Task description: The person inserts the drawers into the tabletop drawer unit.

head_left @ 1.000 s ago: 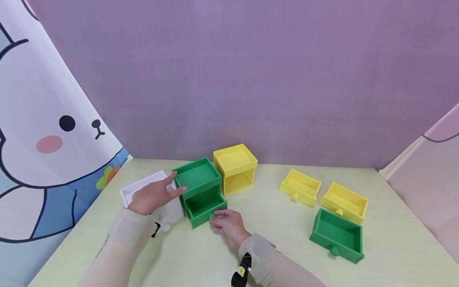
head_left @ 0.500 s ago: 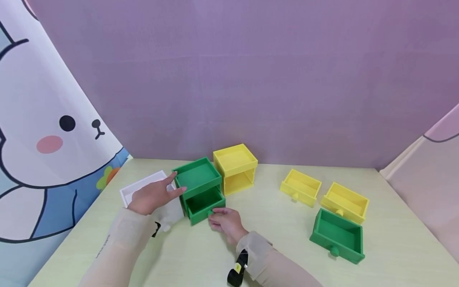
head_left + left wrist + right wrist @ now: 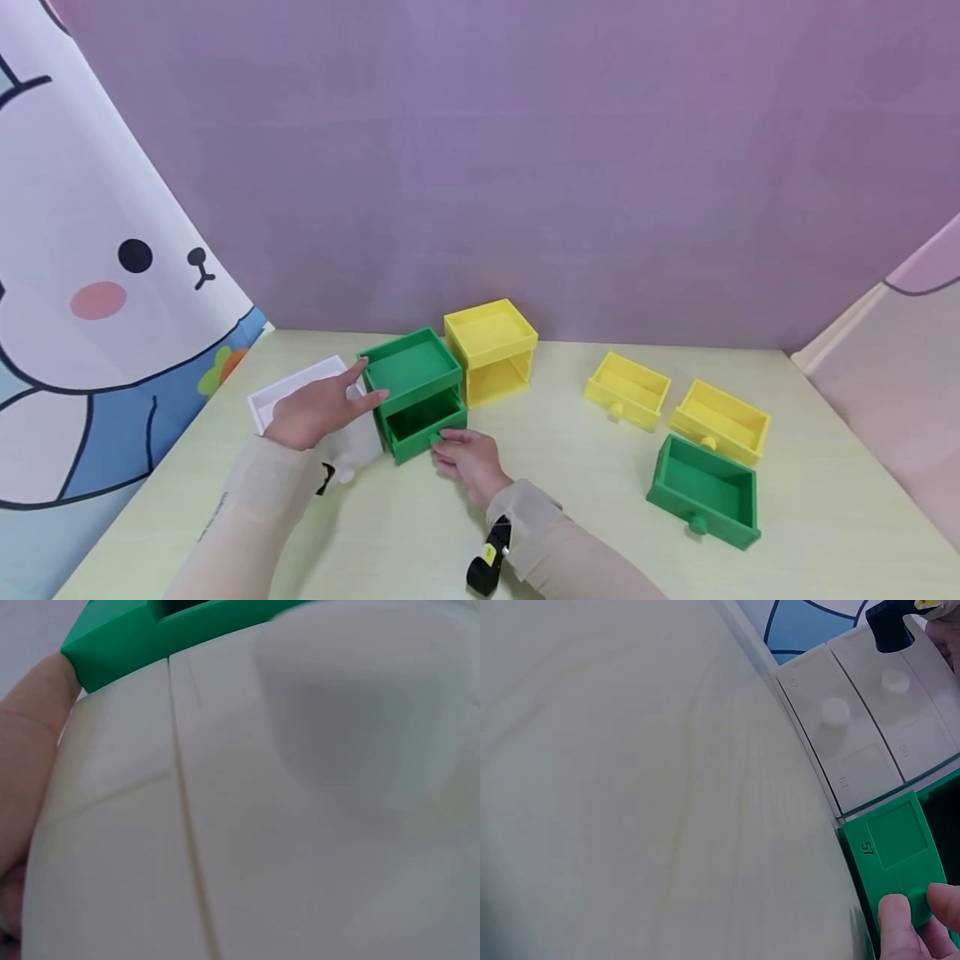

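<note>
In the head view, my left hand [image 3: 315, 410] lies over the white drawer cabinet [image 3: 358, 444], thumb and index finger spread at the left rim of the green cabinet [image 3: 412, 367]; its other fingers are hidden. A digit touches the green corner in the left wrist view. My right hand [image 3: 472, 463] pinches the round knob of the green drawer [image 3: 414, 444], which sticks partway out of the cabinet's lower slot. The right wrist view shows thumb and fingertips on that knob, with "57" on the drawer front [image 3: 896, 840].
Touching the green cabinet at the back is a yellow cabinet [image 3: 491, 337] with an open front. To the right lie two loose drawers, one yellow [image 3: 628, 390] and another yellow [image 3: 722, 421], plus a loose green drawer [image 3: 703, 492]. A purple backdrop [image 3: 480, 167] borders the table's far edge.
The green drawer has slid a little further into its cabinet, my right hand moving with it toward the back left. My left hand stays in place.
</note>
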Demonstrator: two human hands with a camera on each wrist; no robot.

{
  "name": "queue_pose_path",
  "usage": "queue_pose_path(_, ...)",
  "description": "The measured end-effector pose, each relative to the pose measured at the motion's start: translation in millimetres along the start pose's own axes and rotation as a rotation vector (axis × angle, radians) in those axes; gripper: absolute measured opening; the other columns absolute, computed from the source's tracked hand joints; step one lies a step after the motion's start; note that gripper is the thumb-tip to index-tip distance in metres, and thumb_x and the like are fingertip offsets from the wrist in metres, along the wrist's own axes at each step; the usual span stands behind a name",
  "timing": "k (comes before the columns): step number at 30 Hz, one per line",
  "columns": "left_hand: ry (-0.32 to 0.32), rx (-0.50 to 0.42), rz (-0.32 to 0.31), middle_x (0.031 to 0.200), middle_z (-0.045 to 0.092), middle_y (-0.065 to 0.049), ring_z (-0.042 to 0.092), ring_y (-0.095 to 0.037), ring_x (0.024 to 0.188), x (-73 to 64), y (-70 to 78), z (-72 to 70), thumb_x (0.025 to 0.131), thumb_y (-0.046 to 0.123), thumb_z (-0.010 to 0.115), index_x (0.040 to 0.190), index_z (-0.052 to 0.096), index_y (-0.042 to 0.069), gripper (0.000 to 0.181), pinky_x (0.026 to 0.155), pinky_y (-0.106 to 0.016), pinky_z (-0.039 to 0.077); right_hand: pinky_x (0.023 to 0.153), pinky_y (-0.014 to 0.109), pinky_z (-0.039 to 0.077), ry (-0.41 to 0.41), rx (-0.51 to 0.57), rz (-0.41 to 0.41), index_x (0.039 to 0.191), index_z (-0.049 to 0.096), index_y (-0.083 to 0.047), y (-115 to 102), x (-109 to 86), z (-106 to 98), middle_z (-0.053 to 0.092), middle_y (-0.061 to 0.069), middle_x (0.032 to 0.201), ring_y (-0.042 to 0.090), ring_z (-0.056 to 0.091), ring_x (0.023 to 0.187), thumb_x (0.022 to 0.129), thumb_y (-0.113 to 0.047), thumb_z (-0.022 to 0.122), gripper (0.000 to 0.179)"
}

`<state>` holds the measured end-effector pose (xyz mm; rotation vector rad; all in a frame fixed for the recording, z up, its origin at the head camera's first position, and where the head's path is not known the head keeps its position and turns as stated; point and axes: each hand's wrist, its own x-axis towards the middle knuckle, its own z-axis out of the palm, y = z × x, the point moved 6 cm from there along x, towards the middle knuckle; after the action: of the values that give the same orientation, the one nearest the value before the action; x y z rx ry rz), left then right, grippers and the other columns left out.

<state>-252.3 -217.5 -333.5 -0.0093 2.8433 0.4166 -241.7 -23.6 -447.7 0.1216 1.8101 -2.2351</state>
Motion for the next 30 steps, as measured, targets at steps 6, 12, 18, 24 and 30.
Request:
queue_pose_path(6,0.013,-0.01,0.007,0.07,0.059,-0.004,0.053,-0.019,0.061,-2.0,0.8,-2.1,0.089,0.067,0.045,0.153,0.024,0.011,0.087,0.052,-0.029,0.037,0.076,0.036,0.054,0.003,0.011,-0.003,0.116,0.056,0.018,-3.9,1.5,4.0,0.066,0.029,0.102,0.033,0.068,0.091,0.087,0.008,0.061,0.031)
queue_pose_path(12,0.015,-0.021,0.016,0.064,0.054,-0.005,0.048,-0.019,0.054,-1.2,2.5,-1.6,0.09,0.066,0.044,0.153,0.023,0.011,0.086,0.051,-0.029,0.033,0.075,0.036,0.055,0.018,0.031,-0.012,0.114,0.056,0.019,-4.1,4.6,5.5,0.066,0.029,0.1,0.029,0.068,0.086,0.086,0.009,0.061,0.029)
queue_pose_path(18,-0.001,-0.033,0.002,0.071,0.057,-0.004,0.051,-0.019,0.06,-0.8,1.0,0.5,0.089,0.068,0.044,0.153,0.023,0.012,0.087,0.052,-0.03,0.035,0.076,0.036,0.054,0.032,0.049,-0.008,0.113,0.057,0.019,-2.7,6.6,6.6,0.067,0.029,0.099,0.028,0.068,0.085,0.086,0.011,0.061,0.029)
queue_pose_path(24,0.001,-0.03,0.0,0.093,0.066,-0.013,0.058,-0.021,0.073,1.1,-0.2,1.1,0.088,0.07,0.043,0.153,0.023,0.012,0.089,0.054,-0.032,0.04,0.076,0.035,0.055,0.035,0.057,0.003,0.113,0.056,0.018,-0.6,9.6,7.6,0.067,0.028,0.097,0.025,0.068,0.084,0.086,0.01,0.062,0.029)
queue_pose_path(30,0.011,-0.03,0.006,0.104,0.066,-0.017,0.059,-0.023,0.078,1.4,-1.3,1.5,0.088,0.07,0.044,0.152,0.025,0.011,0.09,0.055,-0.033,0.042,0.075,0.034,0.055,0.027,0.052,0.017,0.114,0.055,0.018,2.2,11.6,8.6,0.066,0.028,0.098,0.024,0.067,0.082,0.087,0.009,0.062,0.03)
